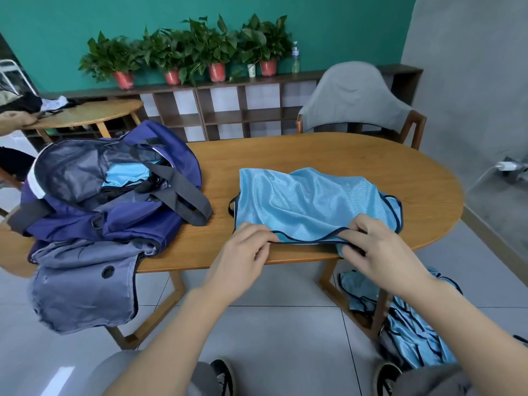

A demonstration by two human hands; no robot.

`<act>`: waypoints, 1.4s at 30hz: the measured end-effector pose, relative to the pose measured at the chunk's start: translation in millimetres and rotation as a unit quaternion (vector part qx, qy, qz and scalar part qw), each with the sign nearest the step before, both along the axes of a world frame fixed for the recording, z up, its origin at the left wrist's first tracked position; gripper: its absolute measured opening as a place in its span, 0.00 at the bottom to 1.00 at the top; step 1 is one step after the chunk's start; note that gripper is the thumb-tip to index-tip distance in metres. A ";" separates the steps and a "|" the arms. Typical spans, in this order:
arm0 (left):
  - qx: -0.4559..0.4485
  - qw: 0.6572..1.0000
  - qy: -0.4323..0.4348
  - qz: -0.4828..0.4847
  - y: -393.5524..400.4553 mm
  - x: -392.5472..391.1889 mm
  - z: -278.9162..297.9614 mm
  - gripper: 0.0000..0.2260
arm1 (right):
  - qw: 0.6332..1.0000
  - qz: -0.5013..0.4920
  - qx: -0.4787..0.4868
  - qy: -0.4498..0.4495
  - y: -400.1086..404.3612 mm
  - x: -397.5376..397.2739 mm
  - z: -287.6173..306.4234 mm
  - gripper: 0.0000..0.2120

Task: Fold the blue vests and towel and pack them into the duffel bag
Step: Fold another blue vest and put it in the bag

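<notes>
Oval wooden table on angled wooden legs, standing on grey tiled floor. On tabletop, left: open navy duffel bag, grey flap hanging over near edge, dark strap trailing toward centre. On tabletop, centre-right: light blue vest with dark trim, spread loosely, near hem at table edge, apart from bag. On floor, beside right table leg: heap of blue vests.
</notes>
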State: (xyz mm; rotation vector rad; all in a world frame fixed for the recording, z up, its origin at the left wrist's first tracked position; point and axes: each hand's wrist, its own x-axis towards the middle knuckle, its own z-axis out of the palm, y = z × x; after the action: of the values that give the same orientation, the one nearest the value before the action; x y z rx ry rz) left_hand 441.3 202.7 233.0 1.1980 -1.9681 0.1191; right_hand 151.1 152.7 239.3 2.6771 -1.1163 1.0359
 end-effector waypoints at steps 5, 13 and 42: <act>-0.012 0.999 -0.036 0.035 -4.6 10.6 -6.3 0.12 | 0.999 0.012 -0.027 0.012 -1.8 -4.2 4.3 0.13; -0.010 0.994 0.022 0.106 -10.3 18.7 8.1 0.09 | 0.999 -0.016 -0.031 -0.019 2.2 -6.1 19.6 0.06; -0.009 0.982 0.013 0.189 -9.4 36.0 237.7 0.07 | 0.971 -0.130 0.180 -0.083 -7.0 -58.8 190.1 0.07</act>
State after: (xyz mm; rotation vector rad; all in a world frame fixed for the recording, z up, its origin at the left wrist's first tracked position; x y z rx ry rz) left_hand 477.3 193.2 470.7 1.5426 -1.6924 0.3118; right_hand 92.3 145.7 429.4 2.6254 -1.7900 1.1151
